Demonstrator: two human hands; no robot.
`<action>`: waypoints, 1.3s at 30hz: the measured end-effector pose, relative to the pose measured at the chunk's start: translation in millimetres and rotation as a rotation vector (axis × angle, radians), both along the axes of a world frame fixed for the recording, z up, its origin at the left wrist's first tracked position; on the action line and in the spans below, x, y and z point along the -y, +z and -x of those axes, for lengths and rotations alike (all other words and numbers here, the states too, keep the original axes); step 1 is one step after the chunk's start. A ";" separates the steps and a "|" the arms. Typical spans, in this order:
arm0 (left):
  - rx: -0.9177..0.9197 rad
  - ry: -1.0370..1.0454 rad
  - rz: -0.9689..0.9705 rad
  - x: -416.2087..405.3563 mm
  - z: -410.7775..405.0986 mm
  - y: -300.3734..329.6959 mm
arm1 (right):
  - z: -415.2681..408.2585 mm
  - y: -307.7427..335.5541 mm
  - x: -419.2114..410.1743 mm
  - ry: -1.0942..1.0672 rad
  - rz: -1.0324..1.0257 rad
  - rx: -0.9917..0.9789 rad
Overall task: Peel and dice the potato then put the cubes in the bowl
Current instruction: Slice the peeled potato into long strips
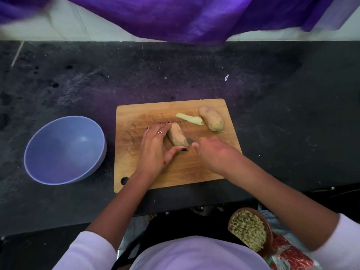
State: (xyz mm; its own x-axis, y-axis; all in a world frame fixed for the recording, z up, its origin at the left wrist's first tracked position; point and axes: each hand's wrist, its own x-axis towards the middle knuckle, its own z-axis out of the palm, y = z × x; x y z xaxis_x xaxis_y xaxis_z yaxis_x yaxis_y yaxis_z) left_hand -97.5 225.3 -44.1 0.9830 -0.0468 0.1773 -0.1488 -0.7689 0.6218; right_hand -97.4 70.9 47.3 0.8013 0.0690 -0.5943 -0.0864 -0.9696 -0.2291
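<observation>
While a purple shiny cloth (187, 18) hangs over the pale wall at the far side, the dark, rough stone counter (272, 106) below it shows grey stains and small specks. On this counter lies a rectangular wooden cutting board (136, 121) with rounded corners, many knife marks and a round hole at its near left corner. To the left of the board, apart from it, stands a round, smooth lilac-blue bowl (65, 151). At the far right of the board rests a whole oval potato with light brown skin (211, 118), and just beside it lies a pale yellow, long potato slice (190, 118). Near the middle of the board lies a second brown potato piece (177, 135). The left hand (155, 147) holds this piece: the fingers, with dark nails and a ring, curve over its far left side, and the thumb presses against its near end. The right hand (212, 152) is closed around a knife (189, 141); only a short part of the blade shows, touching the right side of the potato piece. Below the counter edge, a brown round dish of small greenish grains (249, 228) is visible.
</observation>
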 end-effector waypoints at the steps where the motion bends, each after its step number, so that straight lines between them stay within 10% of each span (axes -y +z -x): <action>1: -0.004 0.001 0.016 -0.1 0.5 -1.5 | 0.6 -2.1 -0.8 0.005 -0.003 0.010; 24: -0.033 0.042 -0.140 2.8 1.5 8.6 | 27.7 -43.0 -0.7 0.190 0.112 0.371; 39: -0.029 -0.008 -0.187 0.0 4.4 9.9 | 44.5 -30.5 16.2 -0.094 -0.075 0.334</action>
